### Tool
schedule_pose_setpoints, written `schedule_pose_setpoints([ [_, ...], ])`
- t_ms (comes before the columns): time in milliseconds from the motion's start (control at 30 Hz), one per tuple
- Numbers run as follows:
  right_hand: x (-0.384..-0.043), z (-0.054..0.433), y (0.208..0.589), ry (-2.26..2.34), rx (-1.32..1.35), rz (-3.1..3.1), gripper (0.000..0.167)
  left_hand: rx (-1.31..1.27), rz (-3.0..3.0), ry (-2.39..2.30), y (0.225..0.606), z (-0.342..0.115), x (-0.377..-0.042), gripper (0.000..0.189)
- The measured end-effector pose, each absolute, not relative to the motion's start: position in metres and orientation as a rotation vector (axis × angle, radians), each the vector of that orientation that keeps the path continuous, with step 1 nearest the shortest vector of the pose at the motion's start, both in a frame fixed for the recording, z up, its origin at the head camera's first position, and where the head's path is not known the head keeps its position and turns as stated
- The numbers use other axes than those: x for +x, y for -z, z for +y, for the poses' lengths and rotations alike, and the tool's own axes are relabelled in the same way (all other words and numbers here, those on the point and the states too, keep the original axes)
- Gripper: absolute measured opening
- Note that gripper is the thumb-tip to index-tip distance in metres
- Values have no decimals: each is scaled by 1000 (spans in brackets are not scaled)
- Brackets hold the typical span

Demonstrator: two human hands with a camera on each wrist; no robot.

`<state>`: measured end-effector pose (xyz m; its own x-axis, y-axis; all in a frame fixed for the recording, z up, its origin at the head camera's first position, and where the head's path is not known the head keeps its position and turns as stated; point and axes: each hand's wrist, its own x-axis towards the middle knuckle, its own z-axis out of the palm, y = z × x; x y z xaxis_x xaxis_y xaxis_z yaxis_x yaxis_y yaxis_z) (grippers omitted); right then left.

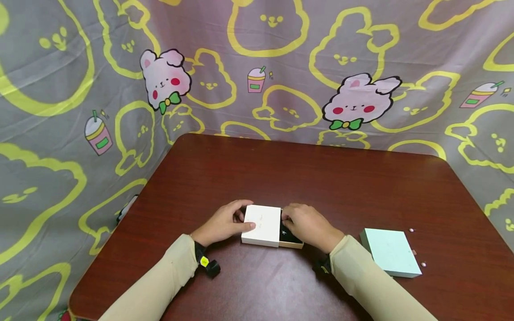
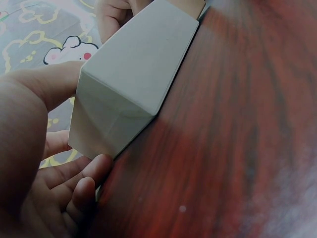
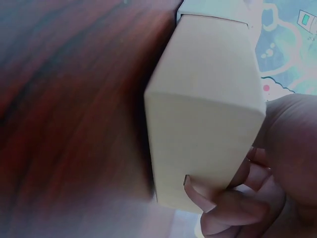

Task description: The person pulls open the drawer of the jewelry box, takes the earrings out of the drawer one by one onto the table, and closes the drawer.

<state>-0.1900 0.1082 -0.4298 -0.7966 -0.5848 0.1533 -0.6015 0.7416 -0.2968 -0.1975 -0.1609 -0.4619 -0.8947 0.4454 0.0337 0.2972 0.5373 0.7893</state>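
Observation:
A small white box cover [image 1: 263, 228] with faint lettering on its top lies flat on the table in the head view. From its right side a cream drawer [image 1: 291, 245] sticks out, with a black lining [image 1: 295, 238] and a small silvery star-shaped piece [image 1: 283, 232]. My left hand [image 1: 225, 221] grips the cover, thumb on top and fingers around its left end. At the drawer's outer end, my right hand [image 1: 311, 225] holds on with bent fingers. Close up, the right fingertips [image 3: 198, 196] press the drawer's end face [image 3: 198, 144]; the hand hides part of the inside.
A pale mint box [image 1: 391, 252] lies to the right of my right forearm. Beside it are small pearl-like pieces [image 1: 423, 265] and a tiny pinkish bit [image 1: 414, 253]. A patterned curtain [image 1: 281, 67] hangs behind the brown table [image 1: 305, 174].

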Motion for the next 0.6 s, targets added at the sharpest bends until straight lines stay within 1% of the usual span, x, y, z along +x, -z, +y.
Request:
schedule_pose_setpoints([
  [600, -187, 109, 430, -484, 1030, -2858, 11, 640, 2606, -1287, 463, -161, -197, 67],
])
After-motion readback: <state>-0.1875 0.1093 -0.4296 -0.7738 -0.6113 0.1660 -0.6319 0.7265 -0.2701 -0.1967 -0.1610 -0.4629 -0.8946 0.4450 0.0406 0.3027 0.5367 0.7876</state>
